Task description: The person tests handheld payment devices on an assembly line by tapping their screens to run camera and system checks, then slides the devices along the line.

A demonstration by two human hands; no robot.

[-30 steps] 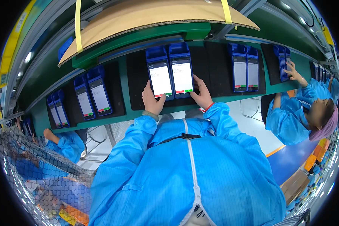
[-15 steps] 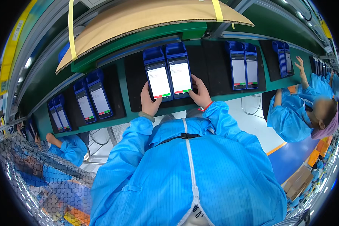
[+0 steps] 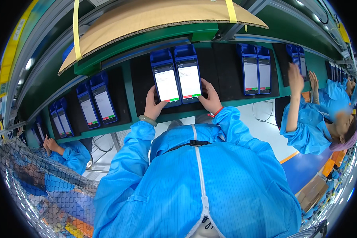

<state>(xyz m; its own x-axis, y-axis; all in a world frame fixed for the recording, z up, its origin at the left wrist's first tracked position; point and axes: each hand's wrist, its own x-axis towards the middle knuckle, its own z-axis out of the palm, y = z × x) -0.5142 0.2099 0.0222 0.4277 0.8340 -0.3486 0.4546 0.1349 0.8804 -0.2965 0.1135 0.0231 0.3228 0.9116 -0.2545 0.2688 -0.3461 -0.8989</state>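
Note:
Two blue handheld payment terminals lie side by side on a black mat in front of me, screens lit white with red and green buttons along the bottom. My left hand is closed round the lower left side of the left terminal, thumb near its bottom edge. My right hand grips the lower right side of the right terminal, its thumb beside the green button. The fingertips along the outer sides are partly hidden. A bracelet circles my left wrist and a red cord my right.
More terminals lie in pairs to the left and right on black mats along the green bench. A cardboard sheet overhangs the back. Co-workers in blue sit on the right and left.
My left hand has shifted slightly left; my right has hardly moved. The right co-worker's forearm has swung up over the bench. At left, a co-worker's hands have come together.

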